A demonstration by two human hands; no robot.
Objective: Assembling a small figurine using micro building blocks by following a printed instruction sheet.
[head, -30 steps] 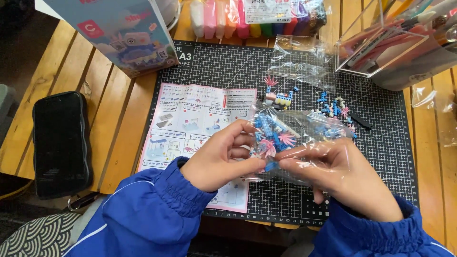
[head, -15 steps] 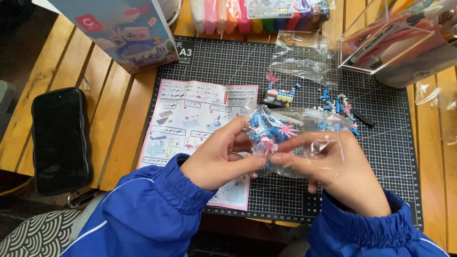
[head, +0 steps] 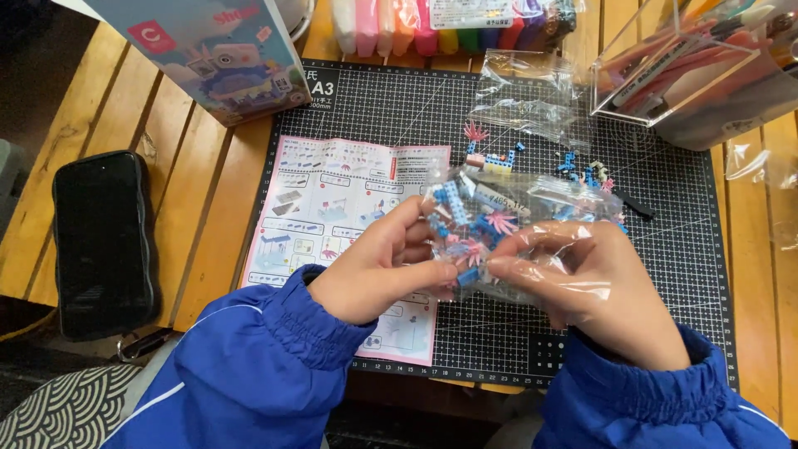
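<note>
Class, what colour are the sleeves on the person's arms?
Bright blue sleeves, seen best in the head view, the only one.

The leaflet (head: pixel 349 224) lies on the mat (head: pixel 665 274), the phone (head: pixel 104 241) left of it, probably on the table (head: pixel 199 208).

The clear plastic bag (head: pixel 532 224) at the middle of the frame shows blue and pink pieces through its film, over a black cutting mat (head: pixel 682 274) ruled with a fine white grid. At centre left lies a pink-bordered white instruction sheet (head: pixel 332 216); both sleeves (head: pixel 249 374) at the bottom are bright blue. At far left a black phone (head: pixel 104 241) rests on honey-brown wooden slats (head: pixel 191 191), and pastel clay sticks (head: pixel 416 25) line the top edge.
</note>
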